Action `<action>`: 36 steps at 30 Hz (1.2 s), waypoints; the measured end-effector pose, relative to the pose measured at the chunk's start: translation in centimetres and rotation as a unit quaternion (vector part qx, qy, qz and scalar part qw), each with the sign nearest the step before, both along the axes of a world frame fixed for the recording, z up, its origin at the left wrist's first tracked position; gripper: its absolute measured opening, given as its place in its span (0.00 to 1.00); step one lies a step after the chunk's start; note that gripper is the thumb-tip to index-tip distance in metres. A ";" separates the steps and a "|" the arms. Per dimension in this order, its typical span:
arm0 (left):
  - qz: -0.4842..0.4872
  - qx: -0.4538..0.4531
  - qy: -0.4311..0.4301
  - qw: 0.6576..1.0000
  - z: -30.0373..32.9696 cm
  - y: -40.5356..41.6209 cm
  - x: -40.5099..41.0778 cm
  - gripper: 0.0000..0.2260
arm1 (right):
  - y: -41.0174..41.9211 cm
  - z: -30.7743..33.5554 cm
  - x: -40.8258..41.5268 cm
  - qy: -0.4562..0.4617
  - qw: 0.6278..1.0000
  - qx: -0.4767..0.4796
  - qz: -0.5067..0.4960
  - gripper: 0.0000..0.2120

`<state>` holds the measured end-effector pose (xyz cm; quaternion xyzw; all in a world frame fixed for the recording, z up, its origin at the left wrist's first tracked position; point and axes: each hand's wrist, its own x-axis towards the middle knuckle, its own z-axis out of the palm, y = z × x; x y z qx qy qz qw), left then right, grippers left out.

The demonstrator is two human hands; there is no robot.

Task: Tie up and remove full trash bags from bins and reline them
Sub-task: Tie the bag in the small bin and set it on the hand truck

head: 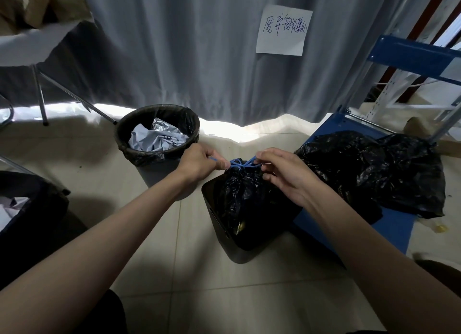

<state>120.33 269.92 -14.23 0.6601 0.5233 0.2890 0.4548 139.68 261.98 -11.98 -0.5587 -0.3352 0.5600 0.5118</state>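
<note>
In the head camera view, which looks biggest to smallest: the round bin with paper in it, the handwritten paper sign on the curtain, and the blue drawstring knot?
1. Round bin, clearly largest.
2. Paper sign, though it hangs farther away, so its true size is unsure.
3. Blue drawstring knot, smallest by far.

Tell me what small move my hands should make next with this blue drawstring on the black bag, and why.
Probably pull both ends outward to cinch the knot. The left hand and right hand each pinch an end of the thin blue drawstring, which crosses loosely over the gathered neck of the black plastic trash bag, still sitting inside its dark square bin.
</note>
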 end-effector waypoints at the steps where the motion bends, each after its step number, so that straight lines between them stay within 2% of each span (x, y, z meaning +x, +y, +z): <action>1: 0.000 0.001 0.001 1.000 0.0 0.0 0.0 0.03 | 0.0 -0.1 -0.1 0.039 0.999 -0.002 -0.010 0.03; 3: 0.001 0.001 0.001 1.000 0.0 0.0 0.0 0.03 | 0.1 -0.3 -0.3 0.095 0.995 0.000 -0.024 0.05; 5: 0.004 0.004 0.007 1.000 0.0 0.0 0.0 0.03 | 0.0 -0.3 -0.3 0.113 0.994 -0.002 -0.013 0.06; 10: 0.015 0.022 0.023 0.999 -0.1 0.0 -0.2 0.04 | -0.1 -0.6 0.3 0.047 0.997 -0.036 0.050 0.08; 19: 0.024 0.050 0.054 0.997 -0.3 0.2 -0.3 0.03 | -0.1 -1.1 0.7 0.019 0.995 -0.056 0.077 0.08; 25: -0.003 0.048 0.038 0.998 0.7 0.2 -0.5 0.03 | 0.1 -0.4 0.1 0.001 0.997 0.012 0.074 0.02; 28: -0.036 0.075 0.058 0.995 2.2 0.6 -0.6 0.03 | 0.3 -0.2 -0.8 -0.010 0.996 0.042 0.083 0.05; 32: -0.077 0.104 0.091 0.987 4.5 0.6 -1.2 0.04 | 0.7 0.1 -1.5 -0.009 0.994 0.064 0.086 0.02; 36: -0.093 0.083 0.076 0.989 6.2 0.6 -1.8 0.05 | 1.0 0.2 -1.8 0.009 0.995 0.067 0.074 0.03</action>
